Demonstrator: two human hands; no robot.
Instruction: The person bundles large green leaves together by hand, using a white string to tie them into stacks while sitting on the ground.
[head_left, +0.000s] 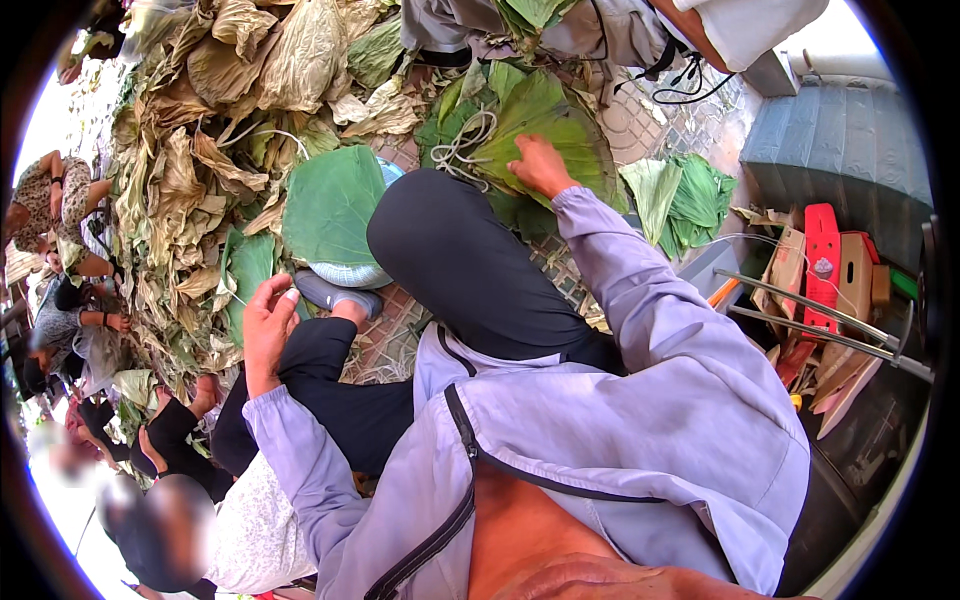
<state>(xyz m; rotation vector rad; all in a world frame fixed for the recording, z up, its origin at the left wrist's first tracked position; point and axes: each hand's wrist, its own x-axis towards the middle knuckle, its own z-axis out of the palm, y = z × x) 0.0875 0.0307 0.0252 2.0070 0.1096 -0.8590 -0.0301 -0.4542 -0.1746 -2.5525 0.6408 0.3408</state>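
My right hand [541,167] reaches over a pile of broad green-yellow lotus leaves [555,125]. Its fingers are bent, with the tips on the top leaf near the middle of the pile. A loose bundle of pale string [465,150] lies on the left side of these leaves. My left hand [268,330] is raised by my left knee, fingers half bent and apart, with nothing seen in it. Just beyond it, a cut green leaf [335,205] rests on a round, pale blue-white object [350,275], mostly covered. Another green leaf [250,275] lies beside that hand.
A large heap of dry brown leaves [190,180] fills the left. Folded green leaves [690,205] lie on the paving at right, near a grey-blue covered block [840,150] and a cart with metal bars [820,325] holding cardboard and a red box [822,265]. Several people sit at left; another is ahead.
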